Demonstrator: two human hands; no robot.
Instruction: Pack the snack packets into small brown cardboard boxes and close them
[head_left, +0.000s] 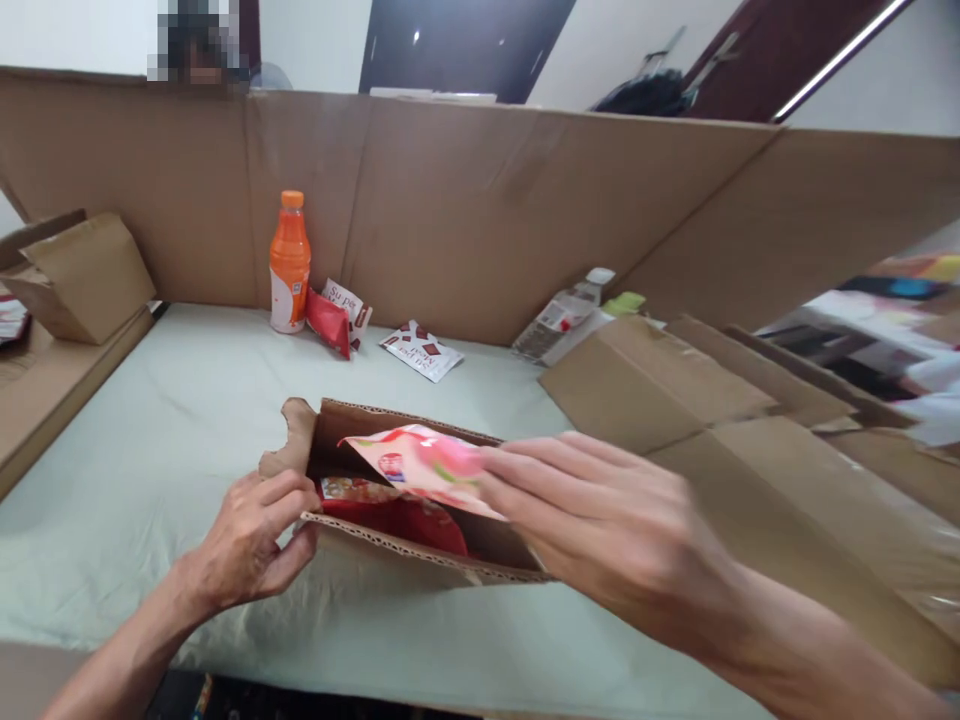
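An open cardboard box (pixel 420 562) stands in front of me on the pale green cloth. My left hand (pixel 259 535) pinches its left edge near the torn flap (pixel 292 435). Above the opening, my right hand (pixel 607 510) grips a pink snack packet (pixel 397 462), which is tilted and partly inside the box. The right fingertips and the packet's right end are blurred by motion. A red packet (pixel 405 522) with a patterned top lies within the box, along the near wall. The packet and my right hand hide part of the inside.
At the back stand an orange drink bottle (pixel 289 270), a small red packet (pixel 330 322) and white sachets (pixel 422 350). A clear plastic bottle (pixel 562 315) leans by cardboard boxes (pixel 660 380) on the right. Another box (pixel 94 280) is at left. A cardboard wall (pixel 442 200) closes the back; a person is beyond it.
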